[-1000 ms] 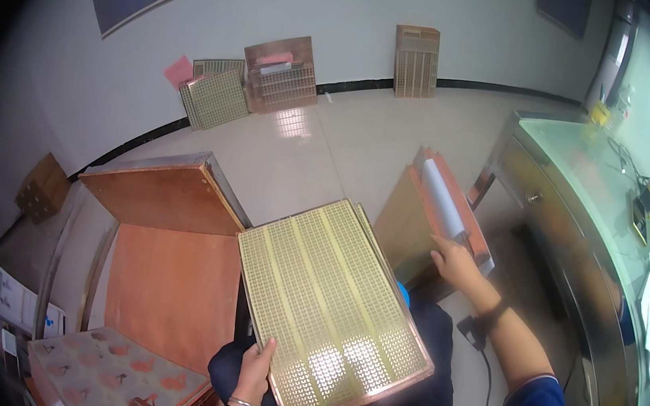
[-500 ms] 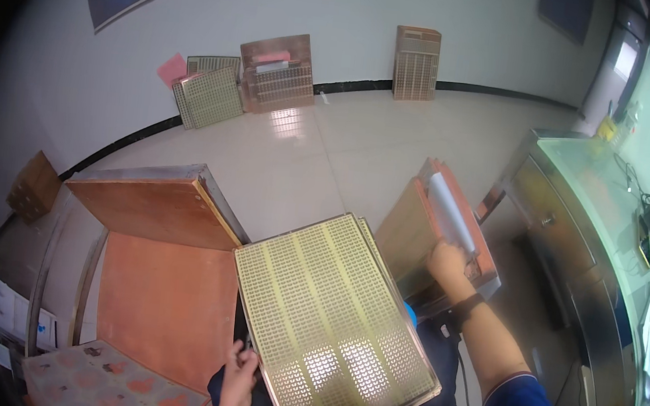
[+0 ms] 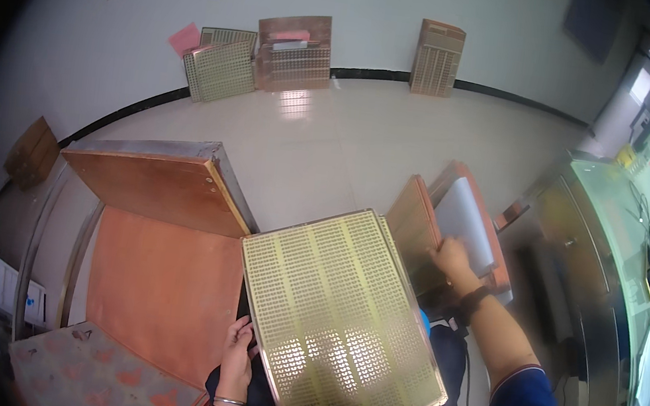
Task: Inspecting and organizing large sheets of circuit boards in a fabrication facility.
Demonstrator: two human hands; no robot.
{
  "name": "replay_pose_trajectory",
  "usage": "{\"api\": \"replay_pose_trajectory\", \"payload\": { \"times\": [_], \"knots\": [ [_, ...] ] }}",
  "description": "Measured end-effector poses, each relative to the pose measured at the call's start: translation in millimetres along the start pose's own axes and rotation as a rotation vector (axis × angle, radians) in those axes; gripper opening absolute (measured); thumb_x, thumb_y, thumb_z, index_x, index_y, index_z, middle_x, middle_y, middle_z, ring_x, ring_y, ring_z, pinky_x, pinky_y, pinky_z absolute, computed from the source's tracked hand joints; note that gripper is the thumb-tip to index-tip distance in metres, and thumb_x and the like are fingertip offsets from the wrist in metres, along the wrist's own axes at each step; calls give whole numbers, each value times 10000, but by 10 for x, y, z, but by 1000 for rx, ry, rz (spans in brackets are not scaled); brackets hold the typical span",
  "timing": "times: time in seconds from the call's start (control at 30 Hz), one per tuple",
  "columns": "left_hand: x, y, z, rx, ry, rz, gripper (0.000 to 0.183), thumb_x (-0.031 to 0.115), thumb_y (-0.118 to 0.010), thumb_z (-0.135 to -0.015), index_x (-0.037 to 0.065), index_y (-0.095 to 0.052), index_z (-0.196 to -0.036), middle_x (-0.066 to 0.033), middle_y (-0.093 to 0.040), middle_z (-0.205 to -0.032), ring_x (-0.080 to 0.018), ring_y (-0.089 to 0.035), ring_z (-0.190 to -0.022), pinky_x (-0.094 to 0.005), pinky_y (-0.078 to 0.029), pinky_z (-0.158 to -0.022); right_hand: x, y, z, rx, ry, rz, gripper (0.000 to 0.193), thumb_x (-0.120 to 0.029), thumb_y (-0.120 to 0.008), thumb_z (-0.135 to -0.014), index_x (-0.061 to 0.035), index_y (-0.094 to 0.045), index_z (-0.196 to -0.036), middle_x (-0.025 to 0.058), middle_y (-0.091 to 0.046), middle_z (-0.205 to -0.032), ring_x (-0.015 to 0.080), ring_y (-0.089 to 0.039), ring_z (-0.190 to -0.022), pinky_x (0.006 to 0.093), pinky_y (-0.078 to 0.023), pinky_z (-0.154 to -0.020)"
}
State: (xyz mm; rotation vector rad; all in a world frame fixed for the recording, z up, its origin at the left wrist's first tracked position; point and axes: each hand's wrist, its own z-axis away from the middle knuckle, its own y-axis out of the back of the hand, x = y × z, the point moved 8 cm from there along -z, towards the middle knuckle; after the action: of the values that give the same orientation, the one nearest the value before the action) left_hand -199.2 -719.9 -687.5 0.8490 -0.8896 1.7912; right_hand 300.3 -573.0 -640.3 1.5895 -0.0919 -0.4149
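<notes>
A yellow-green panel patterned with rows of small repeated marks (image 3: pixel 337 309) lies tilted across my lap, with another panel edge showing beneath it at the right. My left hand (image 3: pixel 238 353) is beside its left edge, fingers loosely bent and slightly apart, gripping nothing visible. To the right, my right hand (image 3: pixel 453 264) is closed on the edge of a brown board (image 3: pixel 413 221) in an upright stack. Behind that board stand a white sheet (image 3: pixel 463 219) and an orange-brown board (image 3: pixel 499 259). My right fingertips are partly hidden.
At left, an orange-brown slab (image 3: pixel 158 192) leans above a copper-coloured surface (image 3: pixel 163 289); a grey, orange-blotched board (image 3: pixel 104 378) lies nearer. A desk (image 3: pixel 594 234) with cables and papers stands right. Several patterned panels (image 3: pixel 294 55) lean against the far wall.
The brown board and white sheet in the right-hand stack have spread apart, with my right hand at the board's edge. My left hand has shifted slightly up along the panel. The whole view has shifted.
</notes>
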Motion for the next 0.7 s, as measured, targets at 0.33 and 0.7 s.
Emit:
{"api": "replay_pose_trajectory", "payload": {
  "times": [0.33,0.7],
  "knots": [
    [92,-56,1,23,-37,-41,254,159,-454,-952,90,-517,-1188,-28,-590,-1111,-145,-547,-1002,-313,-448,-843,-266,-262,-259,-75,-113,-204,393,-296,-668,-762,74,-621,-887,277,-638,-827,408,-632,-823,451,-500,-749],
    [199,-94,-66,40,-189,-6,326,13,-447,-919,-18,-434,-1244,-152,-526,-1194,-200,-506,-1097,-304,-390,-974,-261,-50,-215,-101,14,-267,357,-293,-683,-760,56,-648,-825,268,-629,-739,401,-639,-741,442,-494,-685]
  ]
}}
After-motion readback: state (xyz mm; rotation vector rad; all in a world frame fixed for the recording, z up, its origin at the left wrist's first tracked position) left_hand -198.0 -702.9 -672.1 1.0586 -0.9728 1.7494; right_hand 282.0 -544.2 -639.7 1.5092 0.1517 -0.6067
